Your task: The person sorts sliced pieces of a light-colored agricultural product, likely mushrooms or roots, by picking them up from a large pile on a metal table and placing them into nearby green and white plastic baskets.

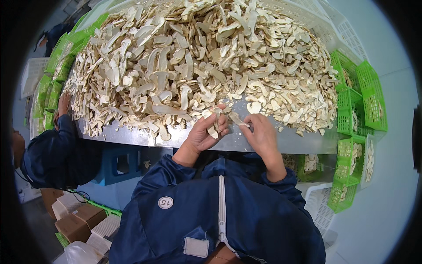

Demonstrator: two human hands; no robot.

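A large heap of dried mushroom slices [184,66] covers most of the metal table [171,137]. My left hand [206,130] is curled around a few pale slices [213,132], just above the table near its front edge. Between the thumb and fingers of my right hand [262,133] is one end of a single dried mushroom slice [236,118], which points toward my left hand. Small crumbs lie on the bare metal between the two hands and the heap.
Green plastic baskets [371,95] holding slices line the right side, with more green baskets [49,89] at the left. White perforated crates [316,16] stand behind the heap. A co-worker's sleeve [62,132] is at the left table edge, near a blue stool [120,165]. Cardboard boxes [74,227] sit lower left.
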